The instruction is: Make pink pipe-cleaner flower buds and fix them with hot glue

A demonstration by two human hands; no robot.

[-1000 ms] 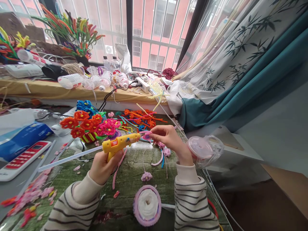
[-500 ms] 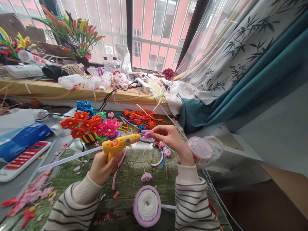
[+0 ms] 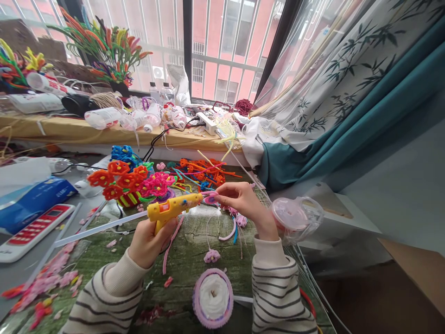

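In the head view, a yellow plastic hot-glue gun (image 3: pixel 174 205) was found clenched in the left hand (image 3: pixel 152 244), the fingers closed around its handle, with a long translucent glue stick (image 3: pixel 100 228) projecting from its rear. A small pink pipe-cleaner flower (image 3: pixel 210 199) was grasped in a pinch by the right hand (image 3: pixel 243 203) and was held above the table, just beside the front of the gun; contact between the two could not be confirmed.

Beneath the hands, a green wood-print work mat (image 3: pixel 189 246) was noted, bearing a loose pink pipe-cleaner strand (image 3: pixel 169 250) and a round pink-rimmed coil with a white centre (image 3: pixel 212 299). A bouquet of orange and magenta pipe-cleaner flowers (image 3: pixel 121 182) was recorded beyond the left hand, and loose orange pipe cleaners (image 3: pixel 201 170) were seen behind the right hand. A clear plastic cup with a pink lid (image 3: pixel 295 215) was observed to the right of the right hand. A blue plastic packet (image 3: pixel 34 203) was seen at far left. Clear plastic bottles (image 3: pixel 104 118) and a white power strip (image 3: pixel 206 123) were noted on the window ledge.
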